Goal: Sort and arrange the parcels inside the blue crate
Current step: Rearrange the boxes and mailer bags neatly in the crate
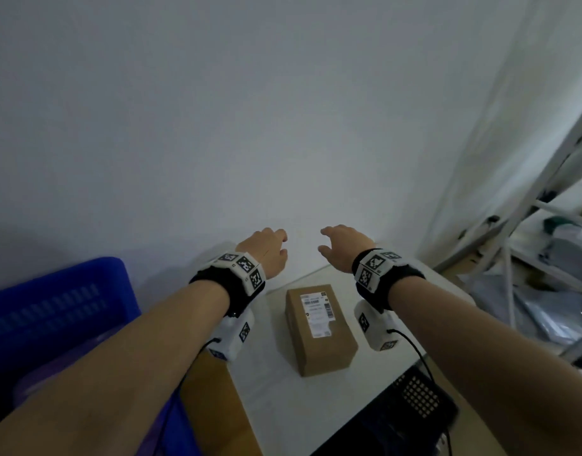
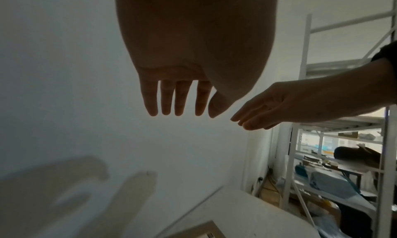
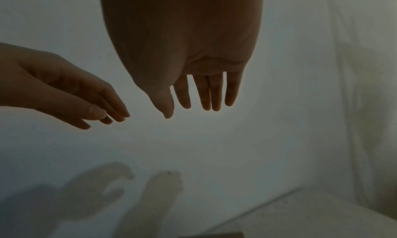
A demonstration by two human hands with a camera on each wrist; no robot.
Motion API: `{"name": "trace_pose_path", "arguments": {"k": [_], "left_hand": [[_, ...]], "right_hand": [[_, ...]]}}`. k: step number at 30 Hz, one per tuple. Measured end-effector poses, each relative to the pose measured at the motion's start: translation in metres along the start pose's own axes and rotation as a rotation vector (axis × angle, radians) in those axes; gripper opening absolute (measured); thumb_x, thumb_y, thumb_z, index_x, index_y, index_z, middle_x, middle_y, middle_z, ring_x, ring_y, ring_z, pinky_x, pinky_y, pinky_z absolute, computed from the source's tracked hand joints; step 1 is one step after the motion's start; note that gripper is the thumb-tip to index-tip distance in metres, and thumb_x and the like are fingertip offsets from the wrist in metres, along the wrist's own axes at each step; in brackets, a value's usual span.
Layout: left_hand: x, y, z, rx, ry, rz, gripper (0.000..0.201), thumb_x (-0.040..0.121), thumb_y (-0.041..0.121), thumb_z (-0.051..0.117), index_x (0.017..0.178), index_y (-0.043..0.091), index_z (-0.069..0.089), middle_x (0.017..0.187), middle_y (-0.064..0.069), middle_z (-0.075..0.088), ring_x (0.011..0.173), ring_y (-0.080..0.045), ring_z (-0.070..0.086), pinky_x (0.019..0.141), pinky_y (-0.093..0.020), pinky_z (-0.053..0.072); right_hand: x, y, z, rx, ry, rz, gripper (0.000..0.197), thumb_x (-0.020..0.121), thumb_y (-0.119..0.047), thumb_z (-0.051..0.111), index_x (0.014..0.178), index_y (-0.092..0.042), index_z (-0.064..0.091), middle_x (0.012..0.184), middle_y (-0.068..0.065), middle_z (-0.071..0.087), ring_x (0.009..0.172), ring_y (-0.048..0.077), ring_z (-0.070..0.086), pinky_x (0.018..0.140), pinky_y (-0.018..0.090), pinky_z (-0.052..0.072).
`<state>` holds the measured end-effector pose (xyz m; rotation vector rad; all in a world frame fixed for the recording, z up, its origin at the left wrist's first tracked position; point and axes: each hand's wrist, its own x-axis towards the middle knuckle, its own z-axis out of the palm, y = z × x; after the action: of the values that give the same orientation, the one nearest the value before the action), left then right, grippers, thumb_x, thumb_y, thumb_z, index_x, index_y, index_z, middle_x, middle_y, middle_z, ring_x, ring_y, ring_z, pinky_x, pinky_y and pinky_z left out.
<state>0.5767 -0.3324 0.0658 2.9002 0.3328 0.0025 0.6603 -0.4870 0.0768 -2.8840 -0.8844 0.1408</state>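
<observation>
A brown cardboard parcel (image 1: 319, 329) with a white shipping label lies on the white table (image 1: 276, 399); one corner of the parcel (image 2: 199, 230) shows in the left wrist view. The blue crate (image 1: 52, 311) stands at the left, partly hidden behind my left forearm. Both hands hover in the air beyond the parcel, close to the wall. My left hand (image 1: 266, 248) (image 2: 178, 104) holds nothing, its fingers straight and relaxed. My right hand (image 1: 340, 246) (image 3: 201, 99) is likewise empty, fingers hanging loose. The hands are a short gap apart.
A white wall (image 1: 250, 126) rises right behind the table. White metal shelving (image 1: 546, 232) with grey bags and clutter stands at the right. A black perforated object (image 1: 418, 399) sits at the table's near right edge.
</observation>
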Motion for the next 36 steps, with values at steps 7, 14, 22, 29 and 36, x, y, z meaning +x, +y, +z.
{"name": "trace_pose_path", "arguments": {"k": [7, 14, 22, 29, 36], "left_hand": [[0.040, 0.028, 0.083, -0.067, -0.182, -0.052, 0.038, 0.099, 0.027, 0.037, 0.135, 0.015, 0.042, 0.135, -0.010, 0.047, 0.115, -0.027, 0.054, 0.091, -0.034, 0.045], [0.058, 0.025, 0.156, -0.234, -0.293, -0.209, 0.044, 0.096, 0.022, 0.042, 0.137, 0.008, 0.036, 0.135, -0.015, 0.047, 0.109, -0.028, 0.055, 0.090, -0.034, 0.045], [0.064, 0.020, 0.218, -0.618, -0.395, -0.550, 0.058, 0.093, 0.023, 0.054, 0.139, 0.004, 0.025, 0.133, -0.014, 0.052, 0.118, -0.031, 0.054, 0.088, -0.028, 0.043], [0.055, 0.025, 0.237, -1.045, -0.414, -0.793, 0.047, 0.090, 0.020, 0.061, 0.133, 0.023, 0.044, 0.132, -0.006, 0.056, 0.117, -0.032, 0.055, 0.095, -0.048, 0.049], [0.045, 0.018, 0.211, -1.145, -0.361, -0.782, 0.053, 0.091, 0.014, 0.056, 0.139, 0.032, 0.039, 0.123, -0.004, 0.057, 0.113, -0.028, 0.056, 0.092, -0.045, 0.050]], "right_hand": [[0.016, 0.072, 0.071, 0.110, -0.135, 0.082, 0.048, 0.097, -0.034, 0.042, 0.142, -0.017, 0.037, 0.143, 0.009, 0.044, 0.130, 0.027, 0.044, 0.104, 0.040, 0.041], [0.026, 0.098, 0.146, 0.231, -0.309, 0.171, 0.047, 0.098, -0.032, 0.041, 0.142, -0.014, 0.037, 0.144, 0.009, 0.044, 0.132, 0.026, 0.042, 0.107, 0.037, 0.036], [0.029, 0.110, 0.202, 0.461, -0.438, 0.327, 0.050, 0.095, -0.035, 0.048, 0.137, -0.009, 0.042, 0.140, 0.011, 0.048, 0.128, 0.028, 0.047, 0.104, 0.035, 0.039], [0.030, 0.109, 0.219, 0.734, -0.413, 0.450, 0.056, 0.088, -0.026, 0.059, 0.140, -0.015, 0.039, 0.135, 0.008, 0.054, 0.122, 0.026, 0.052, 0.100, 0.035, 0.043], [0.030, 0.102, 0.197, 0.863, -0.346, 0.441, 0.056, 0.084, -0.014, 0.062, 0.137, -0.014, 0.045, 0.124, 0.012, 0.060, 0.114, 0.028, 0.056, 0.098, 0.037, 0.047]]}}
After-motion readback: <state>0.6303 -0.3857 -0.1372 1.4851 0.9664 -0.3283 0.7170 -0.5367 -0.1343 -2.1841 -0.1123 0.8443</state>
